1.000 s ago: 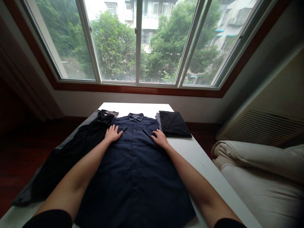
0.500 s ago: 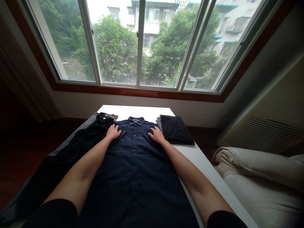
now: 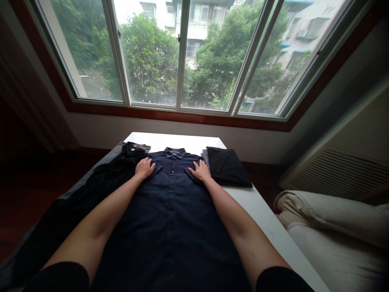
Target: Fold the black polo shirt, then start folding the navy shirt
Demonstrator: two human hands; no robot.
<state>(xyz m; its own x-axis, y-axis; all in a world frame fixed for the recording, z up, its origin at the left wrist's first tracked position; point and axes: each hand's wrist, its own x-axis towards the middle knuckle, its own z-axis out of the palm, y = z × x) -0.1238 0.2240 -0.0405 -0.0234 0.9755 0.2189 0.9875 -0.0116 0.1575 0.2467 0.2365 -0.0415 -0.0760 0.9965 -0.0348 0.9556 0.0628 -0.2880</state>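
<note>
A dark navy button-up shirt lies front side up along the white table, its collar at the far end and its short sleeves folded inward over the chest. My left hand rests flat on the left sleeve, fingers spread and pointing away from me. On the opposite sleeve, my right hand lies palm down with its fingers apart. Neither hand grips the cloth. The shirt's lower end runs out of view at the bottom.
Black and grey garments lie loosely along the table's left side, hanging over its edge. A folded black garment sits at the far right, over a greyish piece. Beige sofa cushions stand to the right; a window is beyond.
Both hands stay on the sleeves with hardly any movement. The view has tilted and shifted slightly; the shirt lies as before.
</note>
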